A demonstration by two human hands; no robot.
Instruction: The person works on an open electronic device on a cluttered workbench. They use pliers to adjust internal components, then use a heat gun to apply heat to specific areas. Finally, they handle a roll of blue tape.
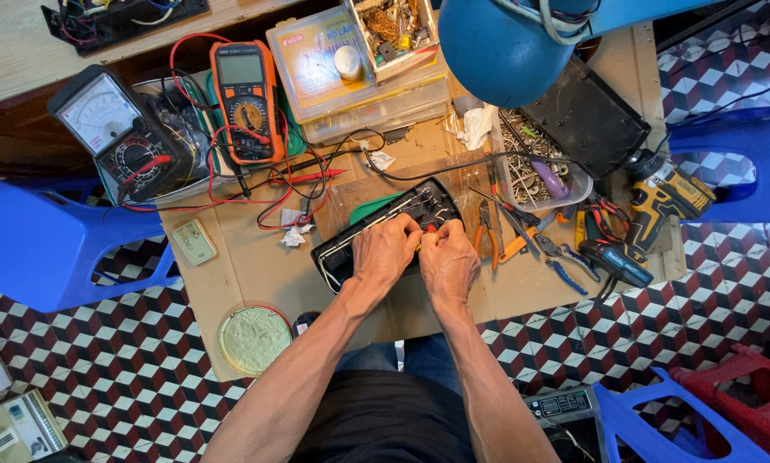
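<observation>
Work surface: a sheet of brown cardboard (248, 257) on a checkered tile floor. Left hand (387, 249) and right hand (448, 257) meet, fingers pinched on small wiring at the near edge of an opened black plastic device casing (402, 214). Advisable: keep the casing flat and steady. Beyond lie orange-handled pliers (486, 233), then an orange digital multimeter (246, 101).

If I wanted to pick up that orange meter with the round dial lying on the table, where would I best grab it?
Probably by its two long orange sides, around the middle of the orange meter, coming straight down from above. It lies flat, face up, and its body is a narrow upright rectangle, so the long edges give a firm pinch. Red leads trail from its lower end, so avoid gripping there. Both hands are busy elsewhere.
</observation>
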